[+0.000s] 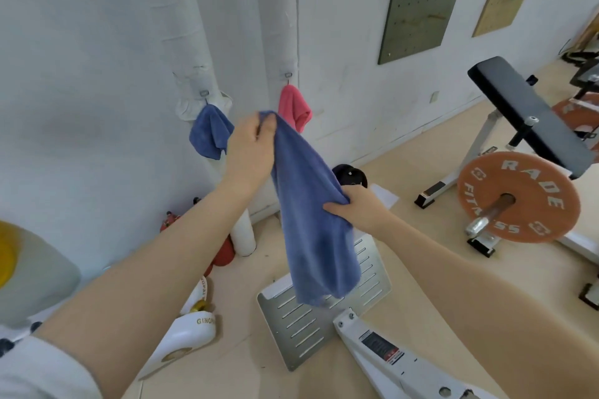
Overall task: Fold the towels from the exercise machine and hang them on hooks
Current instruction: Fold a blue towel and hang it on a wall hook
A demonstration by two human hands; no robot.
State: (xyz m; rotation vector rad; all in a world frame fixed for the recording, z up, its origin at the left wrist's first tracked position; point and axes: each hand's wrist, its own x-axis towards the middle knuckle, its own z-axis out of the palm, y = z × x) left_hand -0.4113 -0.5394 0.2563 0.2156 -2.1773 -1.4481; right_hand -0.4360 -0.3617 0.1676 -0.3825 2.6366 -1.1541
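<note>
A long blue soft cloth towel (311, 214) hangs in the air between the two hands. Its long side runs from up by the left hand (252, 146) down past the right hand (353, 204), slanting toward the floor. The left hand pinches the top corner. The right hand grips the side edge, lower down. Just behind the left hand, a small blue towel (209, 133) and a pink towel (293, 107) each hang from a metal hook on the white wall (81, 74).
</note>
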